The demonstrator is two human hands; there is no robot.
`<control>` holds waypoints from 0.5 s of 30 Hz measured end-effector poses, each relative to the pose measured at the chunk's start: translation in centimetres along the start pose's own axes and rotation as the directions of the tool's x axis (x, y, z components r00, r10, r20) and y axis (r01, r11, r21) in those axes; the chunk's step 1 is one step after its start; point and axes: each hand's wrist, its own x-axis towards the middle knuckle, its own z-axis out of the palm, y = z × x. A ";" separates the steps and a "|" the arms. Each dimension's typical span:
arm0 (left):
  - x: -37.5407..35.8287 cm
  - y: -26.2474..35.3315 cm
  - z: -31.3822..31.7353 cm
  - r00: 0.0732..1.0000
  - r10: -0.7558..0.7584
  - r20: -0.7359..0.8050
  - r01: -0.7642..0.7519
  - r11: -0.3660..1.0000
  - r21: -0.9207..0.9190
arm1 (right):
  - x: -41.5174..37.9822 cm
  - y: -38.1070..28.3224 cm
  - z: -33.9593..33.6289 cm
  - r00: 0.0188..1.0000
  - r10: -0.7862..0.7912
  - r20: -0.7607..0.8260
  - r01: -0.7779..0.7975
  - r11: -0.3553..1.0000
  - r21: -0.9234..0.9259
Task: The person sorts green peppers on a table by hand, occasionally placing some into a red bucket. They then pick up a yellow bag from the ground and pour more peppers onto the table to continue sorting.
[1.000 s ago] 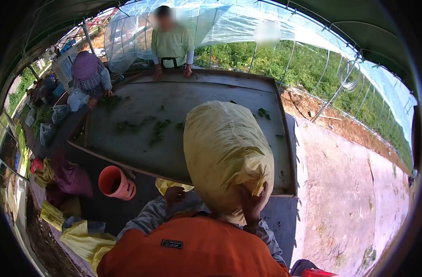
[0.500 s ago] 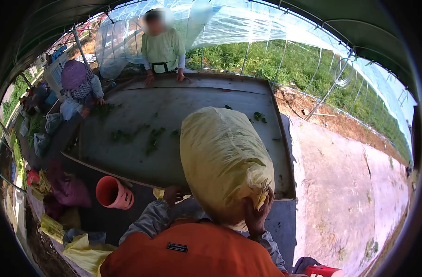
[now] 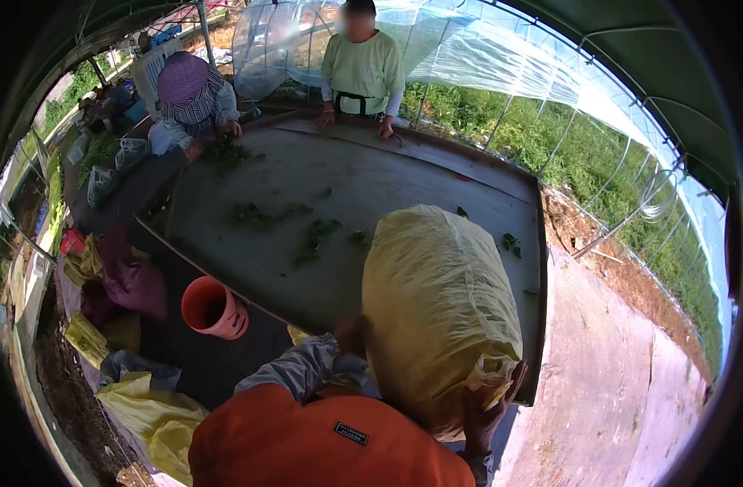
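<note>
A large, full yellow sack (image 3: 440,284) stands tilted at the near right edge of the table, in front of my orange-clad body. My right hand (image 3: 487,414) is closed at the gathered mouth of the sack, at its near right end. Against the sack's left side is my left hand (image 3: 352,334); its fingers are dark and partly hidden, so their grip cannot be made out. The wide, low-rimmed table (image 3: 306,166) carries scattered green leaves (image 3: 315,235).
An orange bucket (image 3: 214,308) stands left of the table's near edge. Yellow bags (image 3: 156,418) and a purple sack (image 3: 134,284) lie on the left. One co-worker (image 3: 362,69) stands at the table's far side; another in a purple hat (image 3: 183,79) bends over leaves at the far left.
My left hand has moved right, onto the sack's side. My view has shifted, so table, bucket and people appear displaced. The right hand stays at the sack's mouth.
</note>
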 end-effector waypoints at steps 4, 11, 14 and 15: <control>1.6 -0.7 0.2 0.938 -0.214 0.274 0.332 0.786 -0.522 | -0.2 -0.1 0.1 0.999 0.021 -0.040 -0.016 0.993 0.118; -2.0 6.3 3.5 0.872 -0.246 0.423 0.472 0.651 -0.594 | -0.6 0.5 0.1 0.998 0.014 -0.056 -0.005 0.987 0.158; 0.2 3.1 2.3 0.849 -0.225 0.477 0.496 0.648 -0.578 | -0.3 0.1 0.0 0.998 0.032 -0.059 -0.020 0.981 0.194; 0.1 3.3 2.4 0.844 -0.217 0.490 0.500 0.649 -0.573 | -0.4 0.1 0.0 0.997 0.035 -0.062 -0.022 0.978 0.206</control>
